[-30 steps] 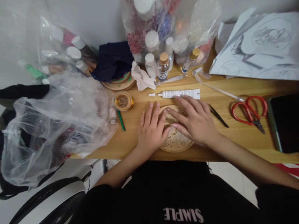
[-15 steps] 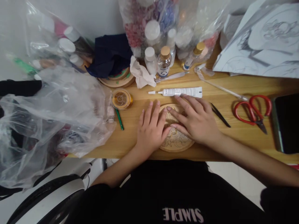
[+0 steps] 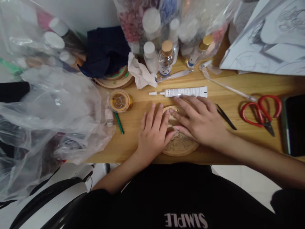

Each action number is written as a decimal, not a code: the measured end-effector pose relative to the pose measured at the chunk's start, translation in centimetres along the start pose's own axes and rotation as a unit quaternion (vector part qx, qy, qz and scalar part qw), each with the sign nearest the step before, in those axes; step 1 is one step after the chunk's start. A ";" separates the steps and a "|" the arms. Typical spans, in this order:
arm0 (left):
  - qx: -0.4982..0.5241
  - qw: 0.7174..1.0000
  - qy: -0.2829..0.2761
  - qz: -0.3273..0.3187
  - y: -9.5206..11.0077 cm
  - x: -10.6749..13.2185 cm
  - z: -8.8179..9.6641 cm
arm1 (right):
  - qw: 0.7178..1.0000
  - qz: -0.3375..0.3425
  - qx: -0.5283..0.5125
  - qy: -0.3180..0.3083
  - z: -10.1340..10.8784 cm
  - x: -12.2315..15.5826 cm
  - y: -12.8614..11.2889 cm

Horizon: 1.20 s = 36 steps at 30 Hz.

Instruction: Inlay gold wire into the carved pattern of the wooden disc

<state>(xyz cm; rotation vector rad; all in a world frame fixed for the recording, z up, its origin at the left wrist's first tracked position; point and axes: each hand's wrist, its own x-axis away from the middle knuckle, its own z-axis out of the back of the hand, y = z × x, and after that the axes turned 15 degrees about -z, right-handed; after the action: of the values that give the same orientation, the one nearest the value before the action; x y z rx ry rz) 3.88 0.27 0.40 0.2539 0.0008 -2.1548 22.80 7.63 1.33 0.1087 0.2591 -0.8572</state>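
A round wooden disc [image 3: 181, 146] with a gold outlined pattern lies near the table's front edge. My left hand [image 3: 152, 133] rests flat on its left side, fingers stretched out. My right hand [image 3: 201, 122] lies flat over its upper right part, fingers spread, forefinger tip close to the left hand's fingers. Both hands hold nothing. Much of the disc is hidden beneath them. A white glue tube [image 3: 181, 92] lies just beyond the fingertips.
Black tweezers [image 3: 226, 117] and red scissors [image 3: 260, 113] lie to the right, a dark phone [image 3: 294, 125] at the far right. A gold wire spool [image 3: 119, 100] and green pencil [image 3: 118, 122] sit left. Plastic bags [image 3: 54, 108], bottles [image 3: 166, 57] and sketches [image 3: 267, 41] crowd the back.
The view has drifted slightly, so things sit higher in the picture. Both hands stay flat on the disc with hardly any movement.
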 end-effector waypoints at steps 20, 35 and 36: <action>0.091 0.995 -0.005 0.044 -0.4 1.0 -0.3 | 0.990 -0.059 -0.123 -0.016 -1.5 1.4 0.2; 0.104 0.994 0.018 0.035 0.1 0.4 -1.0 | 0.985 -0.103 -0.126 -0.055 -0.8 4.2 -0.4; 0.101 0.994 0.017 0.034 0.1 0.4 -1.0 | 0.985 -0.102 -0.124 -0.060 -0.8 4.2 -0.5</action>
<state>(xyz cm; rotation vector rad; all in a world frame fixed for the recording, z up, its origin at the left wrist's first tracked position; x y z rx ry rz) 3.95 0.01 -0.65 0.4011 -0.2044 -2.0844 24.92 4.40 -0.60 -0.2055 0.2639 -1.0240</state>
